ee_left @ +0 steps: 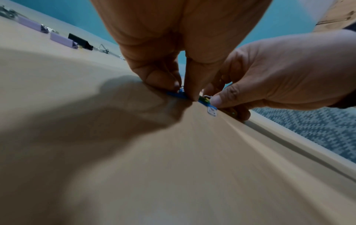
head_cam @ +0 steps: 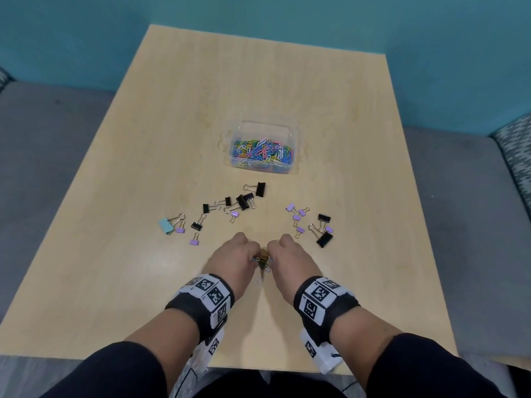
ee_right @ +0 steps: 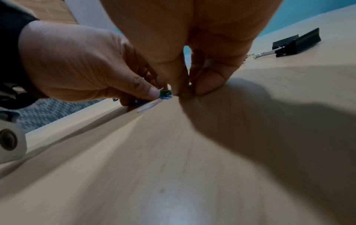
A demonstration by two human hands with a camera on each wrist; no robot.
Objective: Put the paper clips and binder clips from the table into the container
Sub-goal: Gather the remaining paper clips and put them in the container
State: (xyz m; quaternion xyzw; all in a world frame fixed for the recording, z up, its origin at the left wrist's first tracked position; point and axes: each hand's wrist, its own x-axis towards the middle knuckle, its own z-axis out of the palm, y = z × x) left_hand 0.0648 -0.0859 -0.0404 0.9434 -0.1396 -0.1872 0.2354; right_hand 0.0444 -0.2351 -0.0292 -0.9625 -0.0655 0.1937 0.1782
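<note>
Likely office lounge; teal wall (head_cam: pixel 86 38); cushioned bench (head_cam: pixel 43 139); wood table (head_cam: pixel 201 96)

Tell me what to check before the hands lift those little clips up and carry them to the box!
1. Both hands on the paper clips: ok, left hand and right hand pinch them.
2. Every clip gathered: not ok, a white paper clip lies loose.
3. Grip firm: cannot tell.
4. Container open: ok.
5. Way there free: not ok, black binder clips lie between.
</note>
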